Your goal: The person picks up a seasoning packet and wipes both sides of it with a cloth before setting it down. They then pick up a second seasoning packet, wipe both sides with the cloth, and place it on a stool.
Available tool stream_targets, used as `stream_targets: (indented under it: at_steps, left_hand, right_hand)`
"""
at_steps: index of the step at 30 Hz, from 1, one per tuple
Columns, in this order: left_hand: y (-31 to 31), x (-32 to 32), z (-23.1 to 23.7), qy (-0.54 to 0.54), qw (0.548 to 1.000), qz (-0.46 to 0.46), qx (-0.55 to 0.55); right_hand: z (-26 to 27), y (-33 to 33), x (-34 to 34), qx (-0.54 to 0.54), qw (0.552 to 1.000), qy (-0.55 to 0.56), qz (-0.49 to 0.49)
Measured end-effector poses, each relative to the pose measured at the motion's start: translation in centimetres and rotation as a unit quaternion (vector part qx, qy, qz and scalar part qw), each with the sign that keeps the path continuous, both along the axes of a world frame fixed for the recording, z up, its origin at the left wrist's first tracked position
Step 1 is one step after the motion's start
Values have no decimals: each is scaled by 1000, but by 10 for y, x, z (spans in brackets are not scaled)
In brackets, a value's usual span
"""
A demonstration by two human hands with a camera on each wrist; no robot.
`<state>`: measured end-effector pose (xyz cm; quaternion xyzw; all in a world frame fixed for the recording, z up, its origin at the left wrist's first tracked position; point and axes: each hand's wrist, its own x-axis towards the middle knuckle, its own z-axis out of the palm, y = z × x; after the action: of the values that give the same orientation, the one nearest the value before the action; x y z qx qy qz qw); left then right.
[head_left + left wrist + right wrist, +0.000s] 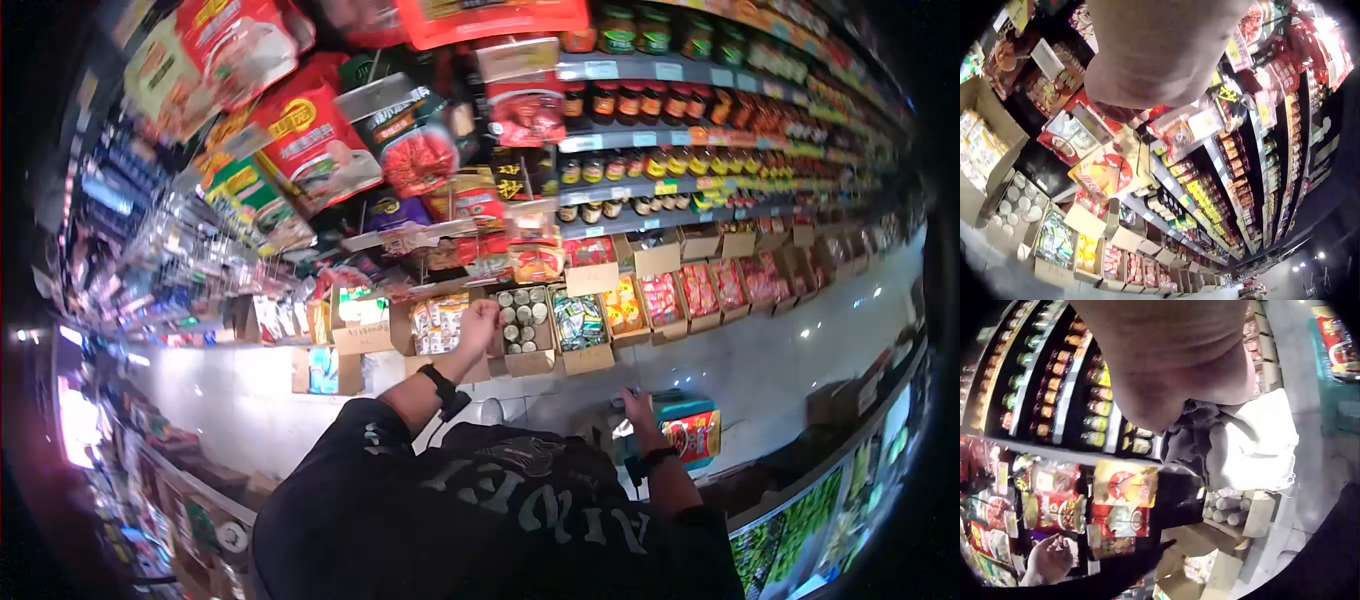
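My right hand [636,404] is gripping one crumpled grey-and-white cloth [1254,447], its fingers mostly hidden behind the cloth and palm in my right wrist view. The cloth is hanging low from that hand, well apart from my left hand [480,326]. That left hand is curling its fingers in, and I am seeing nothing in its hold; it is hovering in front of the hanging packets [310,140]. Two dark wristbands [437,384] are sitting behind the hands, one on each wrist, and one dark shirt [500,500] is filling the bottom of my head view.

Just beyond the right hand, one teal container [682,409] is resting on the pale floor [760,365] with one red packet [694,437]; I am not managing to tell whether that is lying in it or on it.

Near the left hand in my head view, one open cardboard box [531,364] is holding about ten cans [523,314]. One box of white-and-orange packets [437,325] is standing to its left; to its right are standing one of green-and-silver packets [580,322], one of yellow packets [624,310] and at least three of pinkish-red packets [660,298].

Farther out, jars [652,103] are lining at least four shelves [625,70], too many for me to be counting.
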<state>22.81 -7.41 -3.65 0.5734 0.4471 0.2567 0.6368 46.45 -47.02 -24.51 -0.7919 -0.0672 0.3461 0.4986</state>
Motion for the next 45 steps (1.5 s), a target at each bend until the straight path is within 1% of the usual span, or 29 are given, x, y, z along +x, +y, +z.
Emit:
stream_targets:
  at_steps: [1,2,3,4,5,6,7,8,9,10,11,13,14,15,16,19,23,26,27,29,30,31,32,36,37,39,42,43,45]
  left_hand:
    - [25,-13,-2,-6,999,43,23]
    - [50,-26,2,-35,996,45,68]
    - [76,-31,-1,-23,990,63,128]
    - [93,-32,15,-24,983,51,175]
    - [109,-32,31,-23,974,37,223]
    - [130,-29,33,-51,977,7,207]
    - [148,-21,34,-80,978,-24,193]
    - [160,-15,44,-87,978,-60,179]
    - [181,-3,31,-62,981,-94,159]
    - [195,3,16,-38,976,-86,197]
    - [202,8,18,-14,969,-76,234]
    - [215,13,21,22,979,-44,199]
    - [212,8,45,46,980,-34,191]
    - [220,10,38,73,979,-28,186]
    - [227,13,30,101,978,-23,181]
    - [237,18,23,110,981,-26,158]
    - [233,22,21,3,990,-18,139]
    - [237,29,12,-21,977,-1,212]
    - [238,30,14,-24,964,9,266]
    - [234,29,30,-93,978,8,186]
    - [249,37,15,-83,973,9,213]
    - [259,40,-4,-131,976,-4,173]
    - [256,38,3,-98,978,7,185]
    - [257,34,3,28,975,36,215]
    - [256,32,-1,13,980,45,195]
    - [254,27,-1,34,993,22,111]
    - [242,20,-3,-52,989,-58,130]
    - [235,18,-5,-48,988,-53,135]
    - [216,10,7,-153,971,-91,162]
  right_hand:
    - [44,32,-9,41,997,21,58]
    - [89,59,-25,78,989,44,115]
    - [119,79,-43,67,988,37,131]
    - [143,99,-60,58,987,29,145]
    - [156,113,-71,50,986,22,157]
    - [152,124,-83,63,983,24,170]
    - [149,127,-89,37,982,19,183]
    - [165,132,-105,10,981,14,193]
    - [170,134,-115,-19,979,10,202]
    - [174,135,-127,-5,978,-20,205]
    - [181,134,-136,-21,982,-2,190]
    - [195,130,-148,-66,973,-71,211]
    - [210,127,-154,-69,972,-73,210]
    - [221,121,-159,-72,972,-73,210]
    - [230,117,-163,-110,967,-116,200]
    - [234,95,-162,-129,965,-129,190]
    - [227,74,-159,-139,977,-91,137]
    - [233,76,-159,-145,976,-95,133]
    - [235,76,-160,-155,974,-94,134]
    - [238,78,-159,-147,971,-109,155]
    - [240,81,-158,-150,969,-111,163]
    - [244,82,-157,-153,967,-113,171]
    - [216,72,-147,-155,965,-129,166]
    - [229,71,-130,-131,966,-107,194]
    - [234,71,-127,-134,965,-108,200]
    - [231,66,-119,-143,960,-112,213]
    - [225,70,-105,-141,955,-126,229]
    - [223,71,-102,-134,955,-128,232]
    - [224,74,-97,-122,957,-114,239]
